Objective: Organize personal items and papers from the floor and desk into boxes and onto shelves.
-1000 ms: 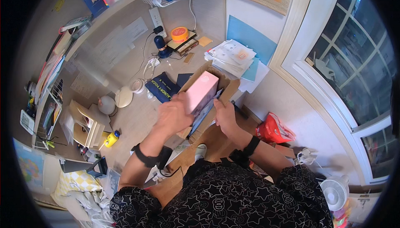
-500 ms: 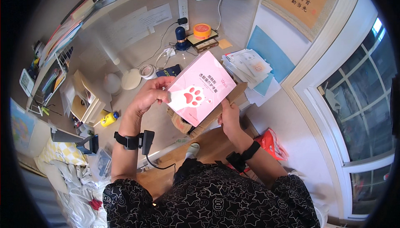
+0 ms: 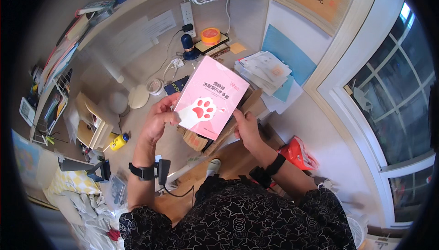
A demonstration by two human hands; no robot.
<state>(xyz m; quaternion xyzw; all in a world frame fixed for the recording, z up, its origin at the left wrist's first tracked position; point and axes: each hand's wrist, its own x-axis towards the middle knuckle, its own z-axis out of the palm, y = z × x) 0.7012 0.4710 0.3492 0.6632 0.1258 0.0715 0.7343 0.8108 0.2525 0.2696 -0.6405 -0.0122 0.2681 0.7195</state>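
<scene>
A pink box point(image 3: 216, 78) with a white cat's paw and red pads printed on its face is tilted up in front of me. My left hand point(image 3: 160, 116) grips its left edge, thumb on the front and fingers behind, partly hidden. At the lower right edge, my right hand point(image 3: 247, 129) is closed on the box, its fingertips mostly out of sight. Behind and below the pink box, an opened brown cardboard carton point(image 3: 197, 141) with torn flaps lies at the desk's front edge. The pink box covers much of it.
Beyond the box stand a dark blue microphone point(image 3: 188, 44) and an orange round tub point(image 3: 211, 36). Papers point(image 3: 265, 69) lie to the right. A yellow bottle point(image 3: 119, 142) and a file holder point(image 3: 98, 122) are at left. A red bag point(image 3: 297, 153) sits low on the right.
The pink box has turned slightly so its printed face stands more upright to me. Both hands keep their places on it. The whole view has shifted a little.
</scene>
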